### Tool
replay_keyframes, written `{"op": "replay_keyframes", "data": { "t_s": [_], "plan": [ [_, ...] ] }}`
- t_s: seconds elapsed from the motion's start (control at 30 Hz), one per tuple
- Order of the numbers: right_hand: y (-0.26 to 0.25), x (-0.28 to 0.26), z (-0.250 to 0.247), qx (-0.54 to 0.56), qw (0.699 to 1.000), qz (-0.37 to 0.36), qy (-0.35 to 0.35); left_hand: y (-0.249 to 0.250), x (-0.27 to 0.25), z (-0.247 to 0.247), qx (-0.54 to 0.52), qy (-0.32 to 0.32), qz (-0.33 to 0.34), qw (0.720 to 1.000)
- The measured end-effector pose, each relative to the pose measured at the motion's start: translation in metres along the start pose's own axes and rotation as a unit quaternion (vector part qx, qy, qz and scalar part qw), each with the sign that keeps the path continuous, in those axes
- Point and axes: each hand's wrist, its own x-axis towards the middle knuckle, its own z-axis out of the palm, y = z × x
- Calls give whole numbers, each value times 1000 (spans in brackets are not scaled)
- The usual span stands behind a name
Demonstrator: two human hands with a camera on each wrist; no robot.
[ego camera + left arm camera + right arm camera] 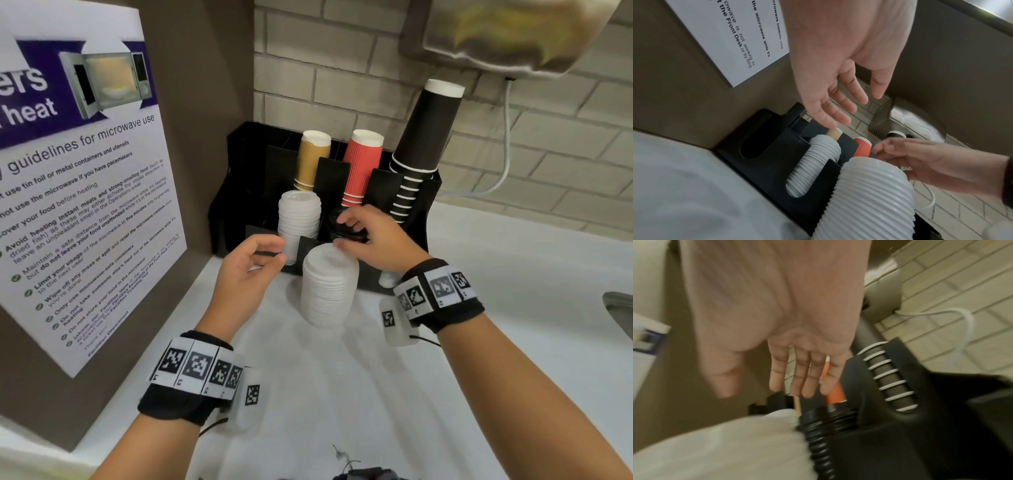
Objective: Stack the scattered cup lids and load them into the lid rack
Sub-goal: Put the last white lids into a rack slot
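A tall stack of white lids (329,287) (869,194) stands free on the white counter, just in front of the black lid rack (236,192). Another white lid stack (298,219) (818,162) fills the rack's left front slot. A short stack of black lids (342,228) (824,426) sits in the slot beside it. My right hand (340,231) (797,391) hovers over the black lids with straight fingers, its thumb near the free stack's top. My left hand (279,250) (838,113) is held left of the free stack, fingers relaxed, holding nothing.
Brown cups (311,157), red cups (363,164) and black cups (424,137) stand upside down in the rack's back slots. A microwave poster (85,171) covers the left wall. A metal dispenser (513,34) hangs above, a sink edge (620,315) lies right.
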Motion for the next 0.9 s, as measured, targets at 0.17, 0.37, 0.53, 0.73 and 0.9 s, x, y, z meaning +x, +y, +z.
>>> {"op": "replay_keyframes", "data": {
  "t_s": [0.17,0.37,0.53,0.73,0.9],
  "plan": [
    [-20,-3,25,-48,990,35,-125,-2,-1,1,-7,-8,4,1000],
    [-16,-2,38,-61,991,36,-116,-1,-3,-2,-14,-10,5,1000],
    [-22,-4,23,-5,998,41,-52,2,-5,-2,-18,-10,-1,1000],
    [-57,-24,12,256,966,8,20,10,-11,11,-72,-98,-33,992],
    [-73,-41,10,320,947,21,-14,17,-14,21,-101,-114,-10,988]
  ]
}}
